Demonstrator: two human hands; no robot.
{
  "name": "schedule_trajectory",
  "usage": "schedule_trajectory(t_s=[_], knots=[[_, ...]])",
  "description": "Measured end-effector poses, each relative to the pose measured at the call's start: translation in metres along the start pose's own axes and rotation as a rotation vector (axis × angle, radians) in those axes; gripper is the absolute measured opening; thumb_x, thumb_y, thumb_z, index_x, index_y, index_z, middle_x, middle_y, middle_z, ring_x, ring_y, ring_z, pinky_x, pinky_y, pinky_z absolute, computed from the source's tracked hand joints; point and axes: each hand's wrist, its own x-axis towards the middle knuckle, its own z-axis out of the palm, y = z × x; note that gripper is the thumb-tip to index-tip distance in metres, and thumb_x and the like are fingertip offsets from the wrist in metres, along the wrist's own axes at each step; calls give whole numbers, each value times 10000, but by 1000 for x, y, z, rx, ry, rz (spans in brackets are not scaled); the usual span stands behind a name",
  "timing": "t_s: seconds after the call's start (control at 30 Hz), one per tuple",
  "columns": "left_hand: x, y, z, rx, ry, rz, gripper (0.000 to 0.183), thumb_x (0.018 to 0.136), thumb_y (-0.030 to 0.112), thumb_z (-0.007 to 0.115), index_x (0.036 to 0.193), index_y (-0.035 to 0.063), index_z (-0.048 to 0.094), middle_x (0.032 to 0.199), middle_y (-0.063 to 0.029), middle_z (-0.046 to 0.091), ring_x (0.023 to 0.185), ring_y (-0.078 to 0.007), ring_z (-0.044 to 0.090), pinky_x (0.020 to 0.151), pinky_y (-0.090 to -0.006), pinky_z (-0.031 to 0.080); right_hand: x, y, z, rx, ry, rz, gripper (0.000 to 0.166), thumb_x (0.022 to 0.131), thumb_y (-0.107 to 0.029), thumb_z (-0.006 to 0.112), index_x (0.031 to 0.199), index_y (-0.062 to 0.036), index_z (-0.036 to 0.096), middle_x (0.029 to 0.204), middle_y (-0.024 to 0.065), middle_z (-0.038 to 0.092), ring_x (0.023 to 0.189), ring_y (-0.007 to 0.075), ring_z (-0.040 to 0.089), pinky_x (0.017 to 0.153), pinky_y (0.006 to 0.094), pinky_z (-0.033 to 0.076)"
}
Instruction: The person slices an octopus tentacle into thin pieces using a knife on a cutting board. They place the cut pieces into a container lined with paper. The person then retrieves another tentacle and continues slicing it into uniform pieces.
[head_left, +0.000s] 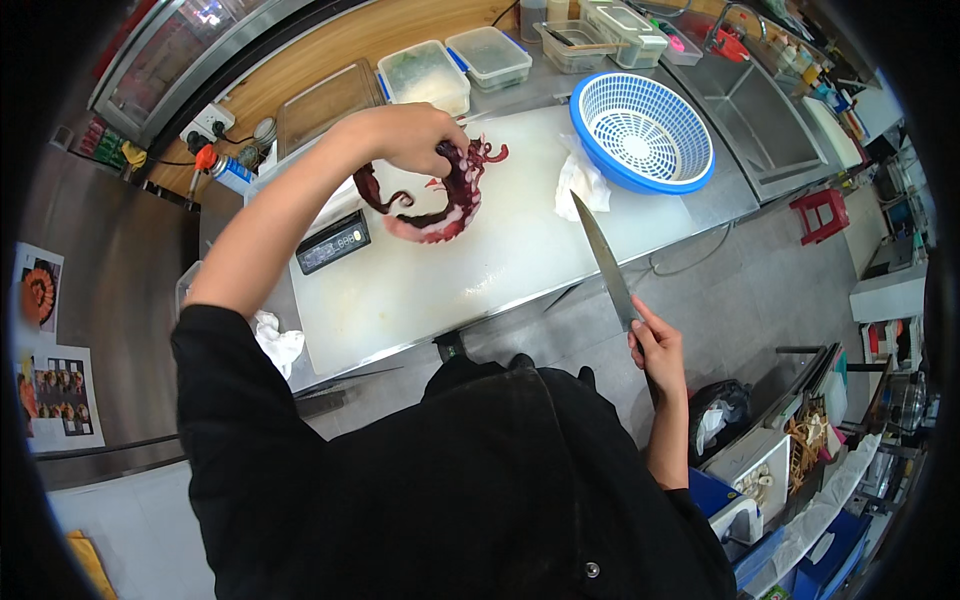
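My left hand (416, 139) reaches across the far side of a white cutting board (390, 300) and grips dark red octopus tentacles (461, 191). One thick tentacle curves down below the hand, with pale suckers along its edge, and thinner curled ends stick out on both sides. In my right hand (656, 349) is the handle of a long kitchen knife (607, 262), held in front of the board's near edge. Its blade points up and to the left, the tip by a crumpled white cloth (583, 184). A digital scale (334, 241) stands left of the tentacles.
A blue and white colander (643, 135) stands at the board's right end, beside a steel sink (761, 120). Lidded plastic containers (426, 79) line the back wall. Left are a gas torch (225, 171) and another white cloth (277, 343). A red stool (819, 216) is on the floor.
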Motion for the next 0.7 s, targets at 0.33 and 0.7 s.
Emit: schedule_trajectory(t_s=[0.33, 0.7], knots=[[126, -4, 96, 365, -239, -55, 398, 712, 173, 679, 1099, 246, 739, 1051, -80, 713, 1068, -260, 636, 941, -496, 456, -19, 3, -3, 44, 58, -24, 403, 969, -45, 535, 1366, -101, 582, 665, -20, 536, 464, 41, 400, 415, 207, 314], [134, -18, 162, 204, 409, 218, 265, 775, 121, 673, 1028, 192, 698, 1129, -38, 599, 1155, -226, 547, 928, -443, 444, -42, 29, -11, 73, 151, 36, 399, 970, -47, 537, 1363, -92, 582, 661, -18, 540, 462, 41, 408, 424, 206, 321]])
